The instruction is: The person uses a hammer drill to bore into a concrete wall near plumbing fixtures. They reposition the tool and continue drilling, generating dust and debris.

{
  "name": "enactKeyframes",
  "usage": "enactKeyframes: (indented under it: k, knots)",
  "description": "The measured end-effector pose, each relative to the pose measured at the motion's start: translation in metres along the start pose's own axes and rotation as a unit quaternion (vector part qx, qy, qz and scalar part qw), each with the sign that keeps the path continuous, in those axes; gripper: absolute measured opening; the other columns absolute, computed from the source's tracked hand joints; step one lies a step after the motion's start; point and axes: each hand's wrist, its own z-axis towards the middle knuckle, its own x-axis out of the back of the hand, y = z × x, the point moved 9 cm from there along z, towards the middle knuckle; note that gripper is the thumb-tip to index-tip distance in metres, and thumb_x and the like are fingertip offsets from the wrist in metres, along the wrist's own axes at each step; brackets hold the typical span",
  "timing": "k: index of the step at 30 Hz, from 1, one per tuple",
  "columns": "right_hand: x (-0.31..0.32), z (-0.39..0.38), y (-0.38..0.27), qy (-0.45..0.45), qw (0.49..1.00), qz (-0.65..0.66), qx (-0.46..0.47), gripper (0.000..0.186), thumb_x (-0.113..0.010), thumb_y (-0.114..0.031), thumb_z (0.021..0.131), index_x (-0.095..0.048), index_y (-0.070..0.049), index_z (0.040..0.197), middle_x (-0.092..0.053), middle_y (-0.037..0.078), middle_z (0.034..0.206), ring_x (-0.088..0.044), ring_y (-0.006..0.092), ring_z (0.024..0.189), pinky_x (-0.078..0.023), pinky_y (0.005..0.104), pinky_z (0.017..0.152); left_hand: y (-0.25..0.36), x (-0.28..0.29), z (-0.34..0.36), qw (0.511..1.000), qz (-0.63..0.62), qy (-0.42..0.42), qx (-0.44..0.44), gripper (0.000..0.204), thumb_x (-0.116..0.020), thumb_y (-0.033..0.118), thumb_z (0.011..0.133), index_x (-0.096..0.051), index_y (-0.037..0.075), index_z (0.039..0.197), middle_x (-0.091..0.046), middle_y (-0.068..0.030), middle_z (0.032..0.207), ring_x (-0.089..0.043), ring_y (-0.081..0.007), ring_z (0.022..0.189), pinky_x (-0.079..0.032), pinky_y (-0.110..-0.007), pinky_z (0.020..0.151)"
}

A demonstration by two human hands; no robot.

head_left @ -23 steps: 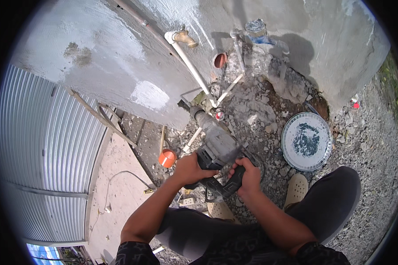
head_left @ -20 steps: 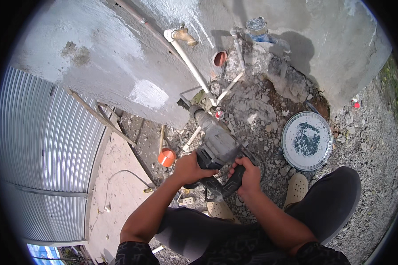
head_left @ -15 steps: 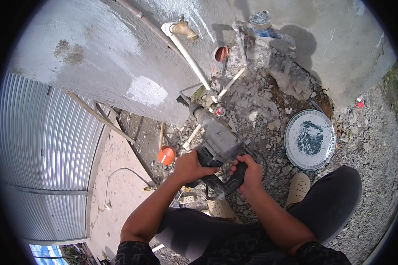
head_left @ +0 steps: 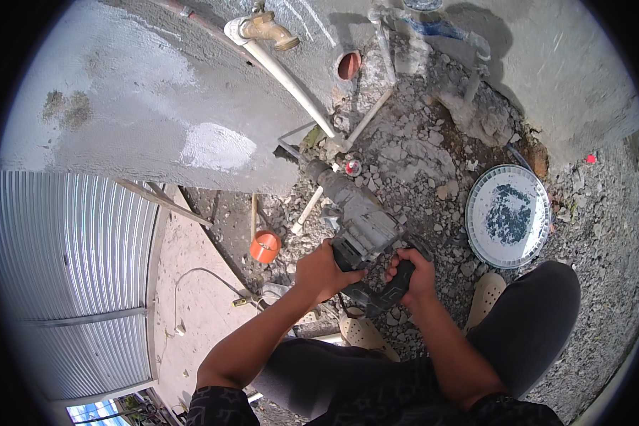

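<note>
Both my hands hold a grey, dust-covered rotary hammer (head_left: 368,226), its front end tilted toward the foot of the wall. My left hand (head_left: 325,273) is wrapped round the left side of its body, near the black rear part. Around the black rear handle my right hand (head_left: 413,275) is closed, fingers curled through the grip. The hammer's nose is close to a white pipe (head_left: 309,211) and a small red-and-white round object (head_left: 353,167) on the rubble. Whether its tip touches the wall or rubble, I cannot make out.
A brass tap (head_left: 270,32) on a white pipe juts from the grey wall (head_left: 149,106). An orange pipe mouth (head_left: 348,65) opens there too. Broken stones (head_left: 415,153) cover the ground. A white-lidded bucket (head_left: 479,220) stands right, an orange cup-like piece (head_left: 265,246) left. A cable (head_left: 206,271) crosses the slab.
The whole view has shifted, with the wall tap now higher and farther left. The hammer has drawn slightly back and right from the wall foot. Both hands keep their grip.
</note>
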Motion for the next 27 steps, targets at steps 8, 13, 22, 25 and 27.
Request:
enactKeyframes:
  k: [8, 13, 22, 25, 27]
  knots:
    - [0.005, 0.015, -0.003, 0.018, 1.000, -0.022, 0.000, 0.012, -0.064, -0.017, 0.094, -0.061, -0.004, 0.093, -0.060, 0.008, 0.077, -0.059, 0.0216, 0.064, -0.051, 0.0394, 0.059, -0.004, -0.002, 0.010, 1.000, -0.006, -0.001, 0.002, 0.102, -0.081, 0.075, 0.071, -0.056, -0.008, 0.125, -0.074, -0.0230, 0.109, -0.075, -0.0386, 0.100, -0.059, -0.044, 0.088]
    - [0.007, 0.019, 0.000, 0.011, 1.000, -0.009, -0.004, 0.013, -0.068, -0.016, 0.093, -0.064, -0.004, 0.094, -0.062, 0.009, 0.077, -0.061, 0.0216, 0.063, -0.052, 0.0397, 0.058, -0.007, -0.003, 0.014, 1.000, -0.009, 0.008, 0.007, 0.100, -0.086, 0.071, 0.067, -0.058, -0.009, 0.122, -0.075, -0.0239, 0.104, -0.076, -0.0385, 0.098, -0.059, -0.043, 0.087]
    - [0.004, 0.002, 0.045, 0.056, 0.998, 0.001, -0.007, 0.015, -0.070, -0.017, 0.093, -0.062, -0.005, 0.090, -0.061, 0.009, 0.074, -0.062, 0.0231, 0.062, -0.052, 0.0403, 0.059, -0.040, 0.002, 0.003, 0.999, 0.031, 0.019, 0.004, 0.101, -0.088, 0.072, 0.061, -0.061, -0.007, 0.118, -0.076, -0.0221, 0.099, -0.076, -0.0388, 0.094, -0.059, -0.044, 0.084]
    - [-0.004, -0.005, 0.048, 0.058, 0.998, -0.006, 0.002, 0.016, -0.069, -0.017, 0.093, -0.060, -0.005, 0.088, -0.059, 0.010, 0.073, -0.060, 0.0234, 0.063, -0.051, 0.0408, 0.060, -0.045, 0.003, 0.000, 1.000, 0.012, 0.006, -0.003, 0.102, -0.088, 0.073, 0.061, -0.061, -0.008, 0.117, -0.075, -0.0225, 0.097, -0.076, -0.0398, 0.093, -0.059, -0.045, 0.084]
    - [-0.007, -0.008, 0.046, 0.063, 0.998, -0.007, 0.006, 0.016, -0.069, -0.017, 0.093, -0.060, -0.005, 0.087, -0.059, 0.010, 0.073, -0.060, 0.0232, 0.063, -0.050, 0.0407, 0.060, -0.044, 0.006, -0.001, 1.000, 0.006, 0.015, -0.007, 0.101, -0.088, 0.073, 0.061, -0.061, -0.008, 0.117, -0.075, -0.0229, 0.097, -0.076, -0.0404, 0.093, -0.059, -0.045, 0.084]
